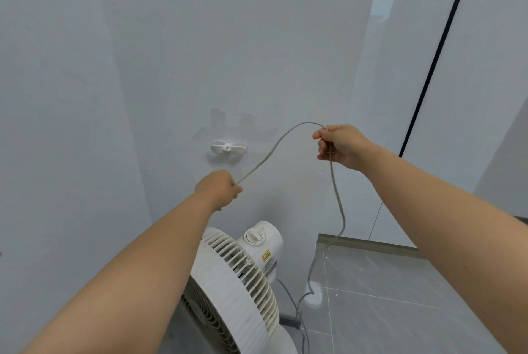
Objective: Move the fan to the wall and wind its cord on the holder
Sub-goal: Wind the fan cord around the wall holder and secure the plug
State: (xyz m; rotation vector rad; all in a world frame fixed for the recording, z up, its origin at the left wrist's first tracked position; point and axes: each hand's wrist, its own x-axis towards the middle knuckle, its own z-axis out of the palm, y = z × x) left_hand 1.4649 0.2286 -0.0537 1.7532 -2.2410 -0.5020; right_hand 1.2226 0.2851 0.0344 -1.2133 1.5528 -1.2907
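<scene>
A white fan (pixel 240 282) stands on the floor close to the white wall, its grille facing left. On the wall above it sits a small white cord holder (pixel 228 148) with two prongs, with no cord on it. The grey cord (pixel 274 145) arches between my two hands. My left hand (pixel 218 189) grips one end of the span just below the holder. My right hand (pixel 340 145) pinches the cord to the right of the holder. From there the cord hangs down to the floor beside the fan.
The white wall (pixel 171 68) fills the left and middle. A white panel with a black vertical strip (pixel 434 68) is at right. Grey floor tiles (pixel 400 296) lie at lower right, with a white patch (pixel 313 295) where the cord lands.
</scene>
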